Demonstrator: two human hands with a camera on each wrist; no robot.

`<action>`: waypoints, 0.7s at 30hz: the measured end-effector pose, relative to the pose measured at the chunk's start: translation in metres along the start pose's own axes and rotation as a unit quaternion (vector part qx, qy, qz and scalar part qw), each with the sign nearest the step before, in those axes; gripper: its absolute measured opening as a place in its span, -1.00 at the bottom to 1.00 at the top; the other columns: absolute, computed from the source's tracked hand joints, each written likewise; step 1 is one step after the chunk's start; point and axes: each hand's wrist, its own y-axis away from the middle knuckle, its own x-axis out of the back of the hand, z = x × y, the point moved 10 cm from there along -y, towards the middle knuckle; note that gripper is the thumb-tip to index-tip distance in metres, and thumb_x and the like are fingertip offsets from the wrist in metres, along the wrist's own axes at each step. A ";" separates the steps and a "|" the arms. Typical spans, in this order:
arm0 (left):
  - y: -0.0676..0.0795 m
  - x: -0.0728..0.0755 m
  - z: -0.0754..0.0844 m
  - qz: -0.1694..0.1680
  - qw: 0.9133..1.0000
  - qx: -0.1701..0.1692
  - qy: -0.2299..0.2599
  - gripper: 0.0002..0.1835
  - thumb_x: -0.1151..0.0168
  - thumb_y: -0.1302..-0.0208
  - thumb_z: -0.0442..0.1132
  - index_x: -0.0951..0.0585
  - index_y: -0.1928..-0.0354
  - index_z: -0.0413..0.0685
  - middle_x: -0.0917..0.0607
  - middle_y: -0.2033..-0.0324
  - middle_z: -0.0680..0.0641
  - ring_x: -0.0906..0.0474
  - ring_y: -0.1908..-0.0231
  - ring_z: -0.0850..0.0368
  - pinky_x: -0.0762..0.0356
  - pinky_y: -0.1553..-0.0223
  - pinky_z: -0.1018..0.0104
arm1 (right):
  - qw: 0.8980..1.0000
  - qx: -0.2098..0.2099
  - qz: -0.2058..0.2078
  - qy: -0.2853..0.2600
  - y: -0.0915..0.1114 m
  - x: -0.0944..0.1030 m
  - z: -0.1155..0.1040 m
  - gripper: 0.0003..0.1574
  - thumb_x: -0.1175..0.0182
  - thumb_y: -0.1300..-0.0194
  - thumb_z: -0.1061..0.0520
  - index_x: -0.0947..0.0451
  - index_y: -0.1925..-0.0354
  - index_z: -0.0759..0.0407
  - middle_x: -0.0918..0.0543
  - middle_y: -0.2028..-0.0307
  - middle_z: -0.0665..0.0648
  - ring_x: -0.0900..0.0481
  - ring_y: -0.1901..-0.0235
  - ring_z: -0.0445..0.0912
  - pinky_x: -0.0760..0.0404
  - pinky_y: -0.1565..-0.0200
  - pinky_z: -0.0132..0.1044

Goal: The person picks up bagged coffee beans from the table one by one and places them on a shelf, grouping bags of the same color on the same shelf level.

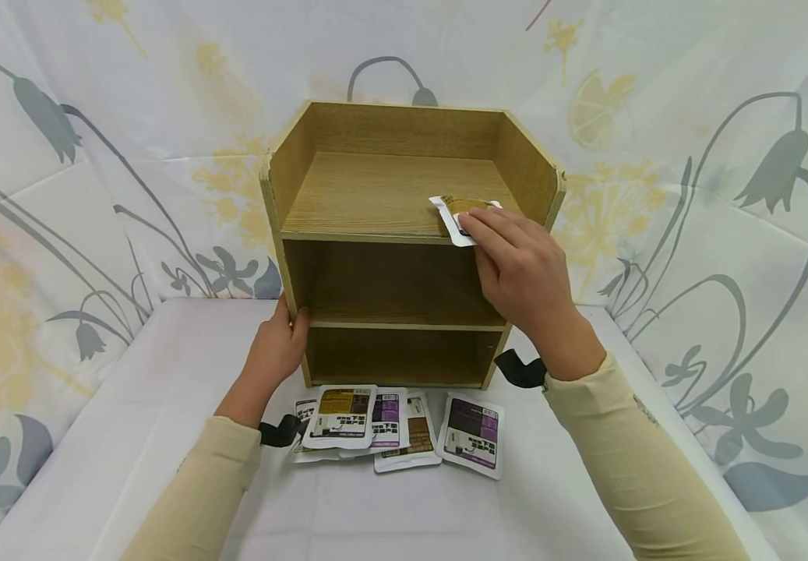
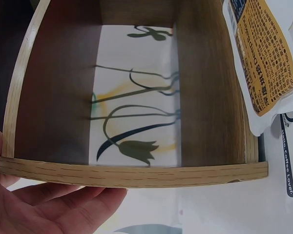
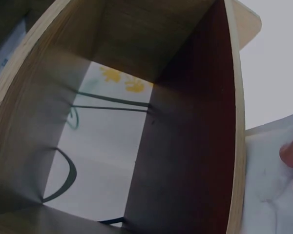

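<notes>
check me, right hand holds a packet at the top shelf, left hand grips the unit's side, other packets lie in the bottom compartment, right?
The head view shows the other packets on the white surface in front of the wooden unit, not in its bottom compartment; the right hand, held packet and left hand are as you say.

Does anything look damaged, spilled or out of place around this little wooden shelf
The wooden shelf looks worn: the front corners of its upper sides seem chipped and rough. The packets in front of it lie askew, several overlapping, rather than neatly stacked. No spill shows.
</notes>
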 end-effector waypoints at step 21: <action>0.001 0.000 -0.001 -0.006 1.000 0.006 0.001 -0.33 0.37 -0.55 0.05 0.07 -0.51 -0.20 -0.51 -0.16 -0.47 -0.60 -0.02 -0.34 -0.54 0.05 -0.18 | 0.994 -0.031 -0.098 0.026 -0.012 -0.032 0.014 -0.55 0.04 -0.45 0.10 -0.54 -0.20 0.13 -0.61 -0.17 0.16 -0.52 -0.21 0.11 -0.41 -0.27 -0.06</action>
